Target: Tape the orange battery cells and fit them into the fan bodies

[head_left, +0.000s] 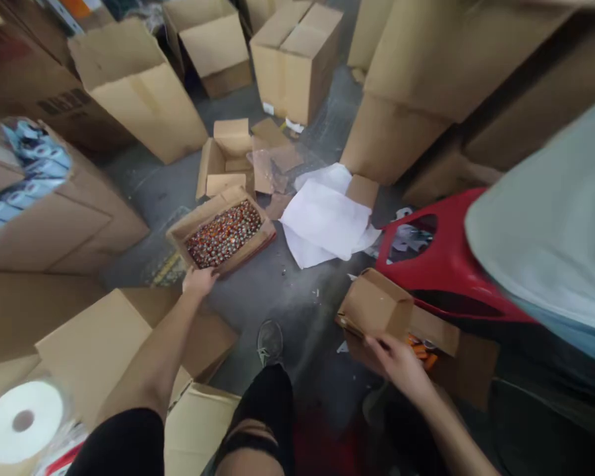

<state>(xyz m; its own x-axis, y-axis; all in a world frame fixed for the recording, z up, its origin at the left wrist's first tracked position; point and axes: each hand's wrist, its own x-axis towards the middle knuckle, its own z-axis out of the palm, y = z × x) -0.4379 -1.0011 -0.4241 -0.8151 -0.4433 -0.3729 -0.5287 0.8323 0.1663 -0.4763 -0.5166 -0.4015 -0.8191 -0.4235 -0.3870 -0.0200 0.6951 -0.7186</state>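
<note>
My left hand grips the near edge of an open cardboard box on the floor. Many small, shiny orange and silver pieces fill that box; their exact kind is too small to make out. On the right, my right hand has its fingers closed on the edge of a smaller cardboard box, which is tilted. Beneath and beside it is another open carton with several orange items inside.
White sheets lie on the floor ahead, beside an opened small carton. A red plastic chair stands at the right. Large cartons surround the floor, one holding blue-white packs. A white roll is at lower left.
</note>
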